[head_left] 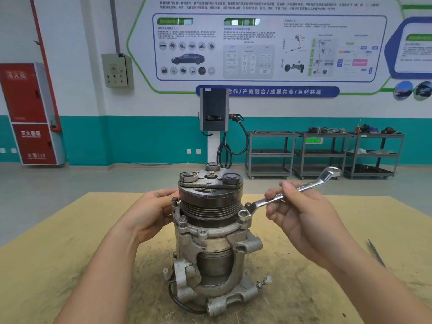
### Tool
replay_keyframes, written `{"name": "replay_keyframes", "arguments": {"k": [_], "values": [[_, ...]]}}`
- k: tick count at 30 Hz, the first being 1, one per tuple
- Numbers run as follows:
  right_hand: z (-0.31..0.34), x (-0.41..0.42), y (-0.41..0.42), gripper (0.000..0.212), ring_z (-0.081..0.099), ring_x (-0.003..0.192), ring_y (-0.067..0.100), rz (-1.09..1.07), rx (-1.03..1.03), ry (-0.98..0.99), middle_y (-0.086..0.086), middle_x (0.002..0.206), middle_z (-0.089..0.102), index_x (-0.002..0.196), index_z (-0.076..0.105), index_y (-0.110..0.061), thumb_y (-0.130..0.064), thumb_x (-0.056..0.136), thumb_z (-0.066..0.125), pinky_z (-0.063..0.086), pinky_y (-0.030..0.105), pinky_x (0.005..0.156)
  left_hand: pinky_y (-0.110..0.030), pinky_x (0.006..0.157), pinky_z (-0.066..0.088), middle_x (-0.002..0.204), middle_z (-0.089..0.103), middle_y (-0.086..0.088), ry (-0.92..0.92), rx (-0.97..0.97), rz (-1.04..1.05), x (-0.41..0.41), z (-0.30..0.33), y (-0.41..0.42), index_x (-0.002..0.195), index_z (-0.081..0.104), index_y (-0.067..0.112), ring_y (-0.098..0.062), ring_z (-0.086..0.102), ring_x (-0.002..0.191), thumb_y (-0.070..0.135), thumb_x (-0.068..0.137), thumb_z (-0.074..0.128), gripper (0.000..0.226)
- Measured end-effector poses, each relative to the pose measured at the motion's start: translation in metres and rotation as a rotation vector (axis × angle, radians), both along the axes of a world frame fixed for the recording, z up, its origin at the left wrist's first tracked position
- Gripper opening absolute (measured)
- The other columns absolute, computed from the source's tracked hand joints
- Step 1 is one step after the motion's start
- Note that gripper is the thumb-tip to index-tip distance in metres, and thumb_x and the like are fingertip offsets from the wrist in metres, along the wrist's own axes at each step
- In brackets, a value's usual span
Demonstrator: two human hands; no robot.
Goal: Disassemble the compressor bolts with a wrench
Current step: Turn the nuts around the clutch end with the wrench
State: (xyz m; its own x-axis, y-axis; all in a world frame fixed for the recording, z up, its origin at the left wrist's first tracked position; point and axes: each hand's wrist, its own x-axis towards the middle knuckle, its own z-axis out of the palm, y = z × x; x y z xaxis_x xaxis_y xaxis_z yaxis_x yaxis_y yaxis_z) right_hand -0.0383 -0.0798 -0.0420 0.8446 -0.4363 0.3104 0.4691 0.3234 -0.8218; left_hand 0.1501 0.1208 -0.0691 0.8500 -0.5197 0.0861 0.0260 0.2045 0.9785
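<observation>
A grey metal compressor (pixel 210 242) stands upright on the yellowish board, its dark ribbed pulley on top. Two bolts (pixel 182 219) stick up from the flange on its left side. My right hand (pixel 301 213) grips the shaft of a silver ring wrench (pixel 292 190). The wrench's lower ring sits on a flange ear (pixel 244 214) at the compressor's right. My left hand (pixel 152 212) rests against the left side of the pulley, fingers curved round it and partly hidden behind the flange.
The board (pixel 70 242) covers the table top. A thin dark metal tool (pixel 376 252) lies near the right edge. Far behind stand a charging post (pixel 214 111), several grey shelf carts (pixel 322 153) and a red fire cabinet (pixel 30 113).
</observation>
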Motion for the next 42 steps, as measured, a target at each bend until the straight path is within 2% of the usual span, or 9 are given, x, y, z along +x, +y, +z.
{"name": "replay_keyframes", "arguments": {"k": [4,12,17,24,26,29,34,38,42], "values": [[0.002,0.000,-0.007,0.009,0.060,0.052,0.020,0.071,0.003,0.028,0.012,0.069,0.066,0.094,0.048,-0.006,-0.006,0.099,0.041,0.053,0.025,0.050,-0.041,0.086,0.050,0.105,0.072,-0.019,0.005,-0.005,-0.014,0.001,-0.001,0.000,0.109,0.071,-0.001,-0.026,0.065,0.084,0.005,0.081,0.064,0.030],[-0.008,0.008,-0.007,0.029,0.062,0.051,0.018,0.079,0.116,0.098,0.011,0.069,0.069,0.081,0.057,0.001,-0.008,0.101,0.040,0.054,0.024,0.049,-0.041,0.083,0.049,0.114,0.062,-0.028,0.050,-0.008,0.024,0.004,-0.003,-0.003,0.120,0.063,-0.004,-0.032,0.055,0.091,-0.004,0.091,0.057,0.030],[-0.002,0.009,-0.009,0.016,0.062,0.052,0.020,0.055,-0.025,0.043,0.010,0.070,0.068,0.094,0.048,-0.004,-0.011,0.103,0.037,0.053,0.026,0.049,-0.037,0.073,0.049,0.099,0.066,-0.022,0.051,0.006,0.048,0.005,-0.003,-0.003,0.108,0.066,-0.001,-0.025,0.059,0.074,-0.005,0.086,0.061,0.023],[0.012,0.029,-0.018,0.014,0.055,0.050,0.017,0.215,-0.003,0.180,0.009,0.066,0.061,0.087,0.045,-0.008,-0.006,0.100,0.039,0.051,0.025,0.049,-0.032,0.064,0.053,0.090,0.071,-0.016,0.016,0.025,0.063,0.006,-0.002,-0.002,0.098,0.068,0.002,-0.022,0.064,0.068,-0.004,0.086,0.063,0.015],[0.000,0.028,-0.011,0.015,0.054,0.049,0.015,0.113,0.072,0.089,0.008,0.065,0.061,0.086,0.044,-0.008,-0.004,0.100,0.039,0.050,0.024,0.048,-0.028,0.055,0.052,0.087,0.072,-0.014,0.000,0.038,0.059,0.006,-0.002,-0.002,0.101,0.068,0.002,-0.017,0.065,0.061,-0.002,0.086,0.063,0.016],[-0.025,0.013,0.008,0.016,0.056,0.050,0.015,-0.146,0.119,-0.109,0.008,0.067,0.066,0.086,0.046,-0.006,-0.005,0.101,0.039,0.050,0.023,0.050,-0.030,0.059,0.051,0.086,0.073,-0.013,0.000,0.038,0.062,0.008,-0.001,-0.002,0.103,0.068,0.002,-0.017,0.066,0.060,-0.002,0.085,0.064,0.018],[-0.058,-0.010,0.041,0.003,0.063,0.058,0.023,-0.444,-0.118,-0.335,0.013,0.092,0.072,0.093,0.042,-0.020,-0.022,0.096,0.043,0.054,0.027,0.063,-0.033,0.065,0.050,0.076,0.074,-0.009,0.000,0.030,0.059,0.006,-0.001,-0.004,0.093,0.068,0.005,-0.015,0.067,0.057,-0.002,0.083,0.065,0.012],[-0.067,-0.015,0.062,0.010,0.070,0.073,0.017,-0.672,-0.554,-0.440,-0.003,0.104,0.071,0.093,0.053,-0.041,-0.032,0.096,0.050,0.054,0.024,0.075,-0.031,0.062,0.050,0.073,0.073,-0.008,-0.009,0.036,0.056,0.002,0.001,-0.003,0.087,0.067,0.006,-0.013,0.067,0.054,-0.002,0.086,0.064,0.009],[-0.064,-0.014,0.074,0.004,0.068,0.096,0.013,-0.799,-0.976,-0.464,-0.004,0.103,0.070,0.092,0.065,-0.025,-0.028,0.092,0.062,0.055,0.026,0.079,-0.032,0.065,0.049,0.072,0.073,-0.007,-0.013,0.020,0.049,0.001,0.003,-0.004,0.088,0.067,0.005,-0.014,0.066,0.057,-0.002,0.086,0.064,0.008]]}}
